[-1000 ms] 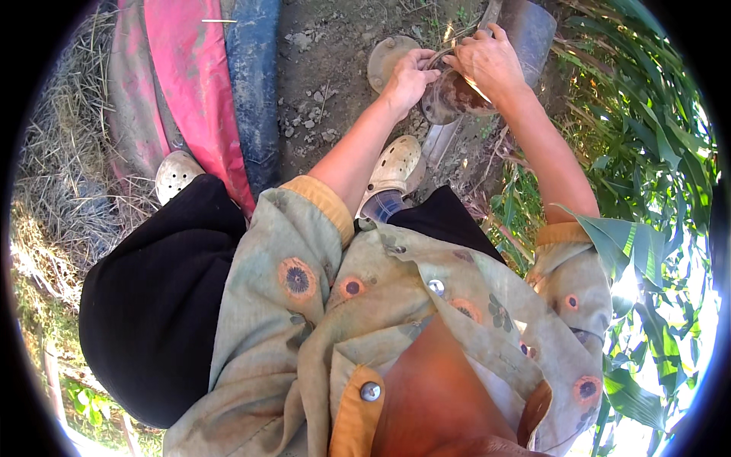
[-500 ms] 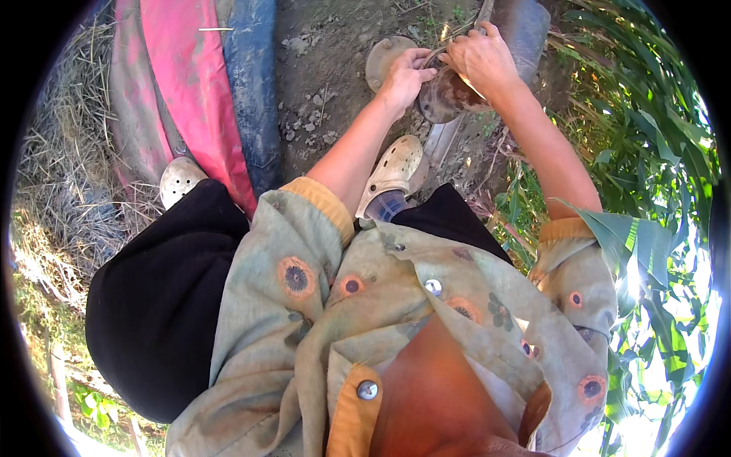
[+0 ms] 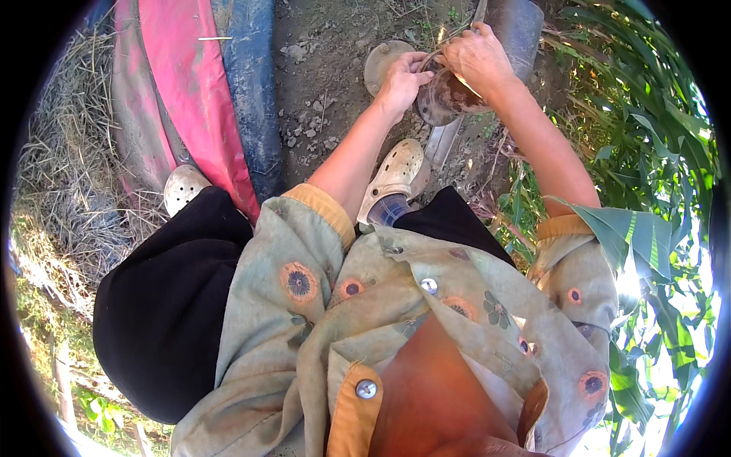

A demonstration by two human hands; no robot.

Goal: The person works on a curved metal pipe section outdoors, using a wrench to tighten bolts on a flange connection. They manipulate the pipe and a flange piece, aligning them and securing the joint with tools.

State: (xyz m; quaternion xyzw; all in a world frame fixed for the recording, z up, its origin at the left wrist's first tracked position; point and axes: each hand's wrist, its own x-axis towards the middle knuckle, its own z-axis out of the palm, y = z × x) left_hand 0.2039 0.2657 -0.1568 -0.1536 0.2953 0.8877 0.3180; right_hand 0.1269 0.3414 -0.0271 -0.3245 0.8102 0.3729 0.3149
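Observation:
My left hand [image 3: 403,82] is closed, thumb and fingers pinching the end of a thin, curved, cord-like strand [image 3: 431,59]. Just right of it, my right hand [image 3: 480,62] is closed on the same strand, its fingers bent downward. Whether the strand is wire, cord or a rubber band, I cannot tell. Below both hands lies the round mouth of a rusty metal pipe [image 3: 440,105], partly covered by the right hand. Beside the left hand, a flat, round, dirt-coloured disc [image 3: 383,67] rests on the soil.
A dark, thick cylinder [image 3: 519,34] lies beyond my right hand. Pink sheeting [image 3: 186,76] and blue sheeting [image 3: 251,84] stretch along the left, beside dry straw [image 3: 68,160]. Green leafy plants [image 3: 647,114] crowd the right. My beige clog [image 3: 397,171] stands near a flat metal bar [image 3: 443,141].
Both hands stay at the pipe mouth with only slight finger movement. The view has shifted a little, and my left knee appears slightly further right.

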